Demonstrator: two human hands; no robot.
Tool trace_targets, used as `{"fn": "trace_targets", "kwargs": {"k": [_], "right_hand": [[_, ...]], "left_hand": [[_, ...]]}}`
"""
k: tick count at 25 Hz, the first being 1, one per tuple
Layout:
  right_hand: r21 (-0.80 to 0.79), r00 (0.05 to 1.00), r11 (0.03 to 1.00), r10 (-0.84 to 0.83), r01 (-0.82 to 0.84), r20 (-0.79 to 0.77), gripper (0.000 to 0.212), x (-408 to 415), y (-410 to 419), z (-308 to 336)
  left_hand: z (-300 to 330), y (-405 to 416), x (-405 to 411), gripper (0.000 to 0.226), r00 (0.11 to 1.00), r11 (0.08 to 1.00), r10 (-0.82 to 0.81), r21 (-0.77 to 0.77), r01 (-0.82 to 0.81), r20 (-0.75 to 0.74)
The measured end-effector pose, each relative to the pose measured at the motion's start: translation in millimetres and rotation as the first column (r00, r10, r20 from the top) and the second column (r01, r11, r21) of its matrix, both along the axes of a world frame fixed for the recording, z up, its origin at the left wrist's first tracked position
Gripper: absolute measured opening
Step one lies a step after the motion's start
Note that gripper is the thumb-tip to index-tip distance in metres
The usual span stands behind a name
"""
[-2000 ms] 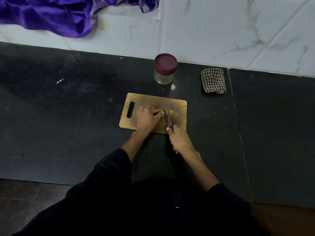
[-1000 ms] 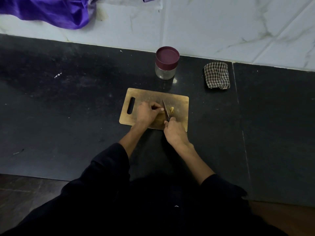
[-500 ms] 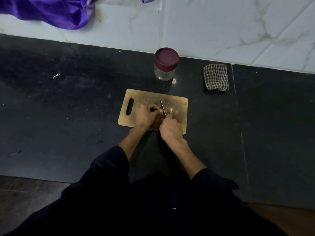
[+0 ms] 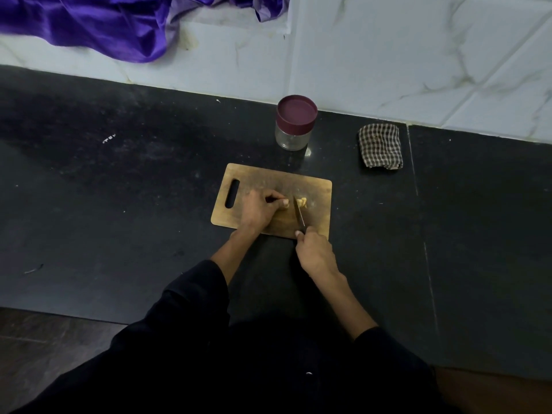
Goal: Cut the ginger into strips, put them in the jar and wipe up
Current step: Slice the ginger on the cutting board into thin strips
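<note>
A wooden cutting board [image 4: 254,180] with a handle slot lies on the black counter. My left hand [image 4: 259,209] curls over a pale piece of ginger [image 4: 286,203] and pins it to the board. My right hand [image 4: 313,251] grips the handle of a knife [image 4: 299,214] at the board's near edge. The blade points away from me and stands just right of the held piece. A cut bit of ginger [image 4: 303,202] lies right of the blade. Behind the board stands a glass jar [image 4: 295,127] with a maroon lid on it. A folded checked cloth [image 4: 380,146] lies to the jar's right.
The black counter [image 4: 119,204] runs wide to the left and right, with a seam [image 4: 418,189] right of the board. A white marbled wall [image 4: 388,55] backs it. Purple fabric [image 4: 89,22] hangs over the ledge at the upper left. My dark sleeves fill the bottom of the view.
My right hand has drawn the knife back toward me, off the board's near edge. My left hand stays on the ginger. The camera has tilted up a little.
</note>
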State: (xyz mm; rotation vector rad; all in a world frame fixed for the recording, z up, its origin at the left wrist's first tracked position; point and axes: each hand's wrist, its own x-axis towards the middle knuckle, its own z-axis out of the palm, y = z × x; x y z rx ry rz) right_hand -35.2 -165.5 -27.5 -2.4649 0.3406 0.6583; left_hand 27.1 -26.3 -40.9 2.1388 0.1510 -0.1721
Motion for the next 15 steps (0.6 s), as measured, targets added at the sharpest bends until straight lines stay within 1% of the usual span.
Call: {"fn": "trace_targets", "kwargs": {"k": [2, 8, 12, 15], "right_hand": [[0.020, 1.000, 0.999, -0.026, 0.026, -0.006, 0.028, 1, -5, 0], [0.091, 0.999, 0.995, -0.028, 0.030, -0.021, 0.028, 0, -2, 2], [0.140, 0.999, 0.989, -0.039, 0.040, -0.010, 0.020, 2, 0, 7], [0.161, 0.999, 0.987, -0.024, 0.020, 0.024, 0.023, 3, 5, 7]], "left_hand": [[-1, 0, -1, 0.018, 1.000, 1.000, 0.001, -0.008, -0.001, -0.003], [-2, 0, -1, 0.018, 1.000, 1.000, -0.001, -0.006, 0.001, -0.002], [2, 2, -3, 0.020, 1.000, 1.000, -0.025, 0.003, 0.025, -0.001], [3, 3, -3, 0.020, 0.999, 0.999, -0.041, 0.018, 0.041, -0.006]]}}
